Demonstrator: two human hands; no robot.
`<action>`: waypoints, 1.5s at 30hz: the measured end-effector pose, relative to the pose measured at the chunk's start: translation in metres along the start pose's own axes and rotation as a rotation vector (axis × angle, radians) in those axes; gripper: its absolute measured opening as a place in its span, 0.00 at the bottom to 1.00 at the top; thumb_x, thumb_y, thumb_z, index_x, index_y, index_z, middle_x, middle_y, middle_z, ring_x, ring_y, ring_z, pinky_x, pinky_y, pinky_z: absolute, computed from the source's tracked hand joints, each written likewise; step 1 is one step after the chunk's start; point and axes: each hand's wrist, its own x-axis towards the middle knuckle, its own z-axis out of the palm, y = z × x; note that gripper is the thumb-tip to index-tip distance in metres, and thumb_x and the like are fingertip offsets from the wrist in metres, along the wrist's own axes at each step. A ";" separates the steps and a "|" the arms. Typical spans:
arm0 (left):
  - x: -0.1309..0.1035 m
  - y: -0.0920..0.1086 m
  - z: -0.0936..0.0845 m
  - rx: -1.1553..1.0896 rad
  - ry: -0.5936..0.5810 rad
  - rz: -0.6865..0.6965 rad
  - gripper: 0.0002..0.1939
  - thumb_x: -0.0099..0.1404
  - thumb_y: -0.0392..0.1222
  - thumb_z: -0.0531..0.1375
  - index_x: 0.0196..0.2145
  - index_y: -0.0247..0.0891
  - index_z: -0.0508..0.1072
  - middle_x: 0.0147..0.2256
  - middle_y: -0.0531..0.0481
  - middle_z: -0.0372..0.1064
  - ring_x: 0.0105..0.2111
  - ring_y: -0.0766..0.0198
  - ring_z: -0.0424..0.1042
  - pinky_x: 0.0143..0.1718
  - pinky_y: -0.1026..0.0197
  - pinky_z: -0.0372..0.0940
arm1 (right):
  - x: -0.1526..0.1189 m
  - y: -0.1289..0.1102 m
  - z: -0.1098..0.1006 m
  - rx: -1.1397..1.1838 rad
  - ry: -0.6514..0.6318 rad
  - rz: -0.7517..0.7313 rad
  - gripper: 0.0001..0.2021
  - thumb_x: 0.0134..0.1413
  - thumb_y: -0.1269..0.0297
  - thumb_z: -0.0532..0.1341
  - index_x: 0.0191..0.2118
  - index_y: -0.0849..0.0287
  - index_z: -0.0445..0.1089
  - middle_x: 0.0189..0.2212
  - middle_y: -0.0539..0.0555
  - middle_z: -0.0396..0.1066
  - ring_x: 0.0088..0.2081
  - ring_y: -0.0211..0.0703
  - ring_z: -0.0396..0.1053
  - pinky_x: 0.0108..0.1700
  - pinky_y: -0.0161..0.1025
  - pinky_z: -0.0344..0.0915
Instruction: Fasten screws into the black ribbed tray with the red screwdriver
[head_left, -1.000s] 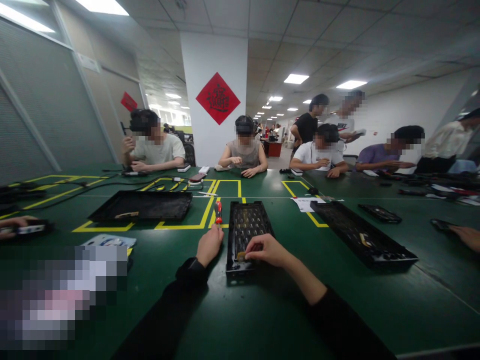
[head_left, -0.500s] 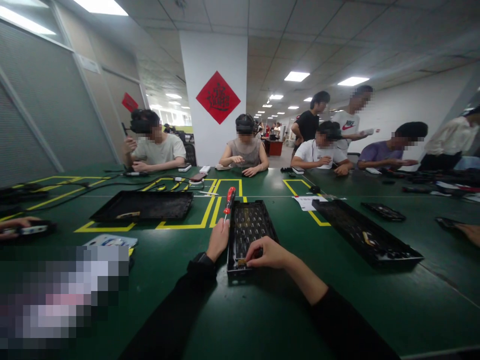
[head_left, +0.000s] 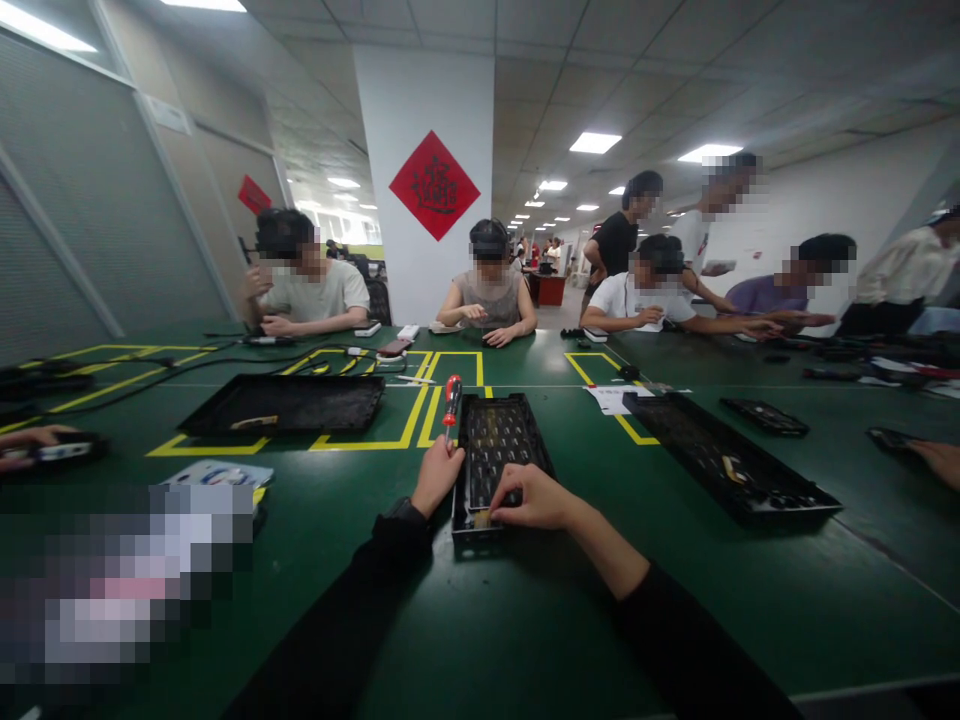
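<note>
Tray (head_left: 480,541), black, shallow and oblong with rows of glossy marks, lies with its long axis pointing ahead, near end under the right hand (head_left: 536,496), which pinches a small yellowish piece (head_left: 481,519), while the left hand (head_left: 436,478), beside the tray's left side, is closed round a slim-shafted, red-and-black-handled screwdriver (head_left: 451,400).

Counted on worktop (head_left: 525,640): three black trays (head_left: 322,400), one red-and-black screwdriver (head_left: 451,398).
Also tallied three tan pieces (head_left: 259,424), one per tray; one white sheet (head_left: 611,400) by the right-hand tray; two red diamond signs (head_left: 435,187); one white pillar (head_left: 375,260). Unable to count cables (head_left: 165,368), too tangled.
</note>
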 end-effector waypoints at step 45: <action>0.002 -0.008 0.003 -0.107 -0.085 0.025 0.09 0.61 0.39 0.49 0.24 0.39 0.54 0.24 0.56 0.55 0.26 0.68 0.57 0.28 0.64 0.51 | 0.001 -0.002 0.003 0.085 -0.034 0.009 0.10 0.47 0.60 0.64 0.32 0.62 0.76 0.29 0.54 0.74 0.30 0.37 0.69 0.33 0.32 0.63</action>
